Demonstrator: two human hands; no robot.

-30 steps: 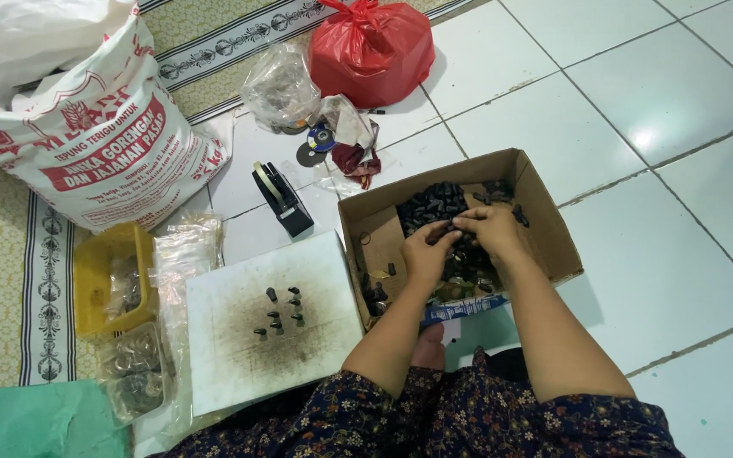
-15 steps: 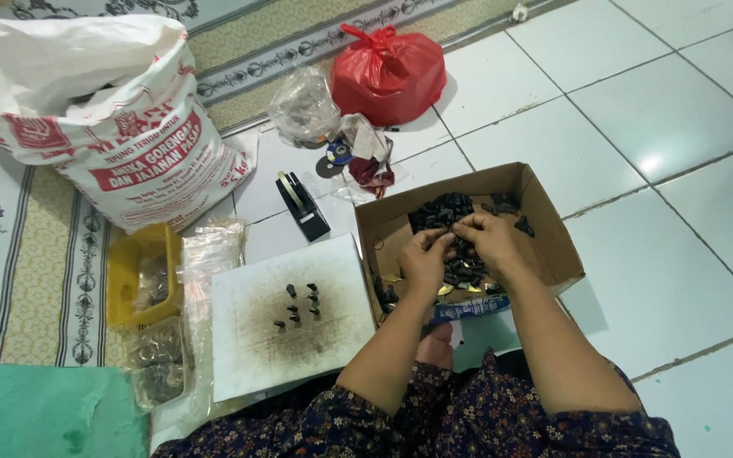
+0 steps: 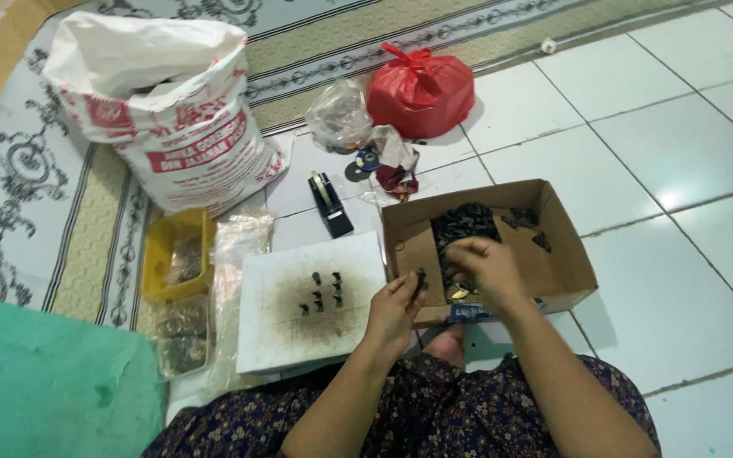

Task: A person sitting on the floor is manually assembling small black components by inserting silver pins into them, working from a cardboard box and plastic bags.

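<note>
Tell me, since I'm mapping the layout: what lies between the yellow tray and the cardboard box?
In the head view, the white board with small dark pieces.

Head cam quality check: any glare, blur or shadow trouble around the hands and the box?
Head view: soft, even light with weak shadows; one glare patch on the white floor tiles right of the cardboard box; left hand and right hand slightly soft, small dark pieces in the box merging into one mass; white board readable.
</note>
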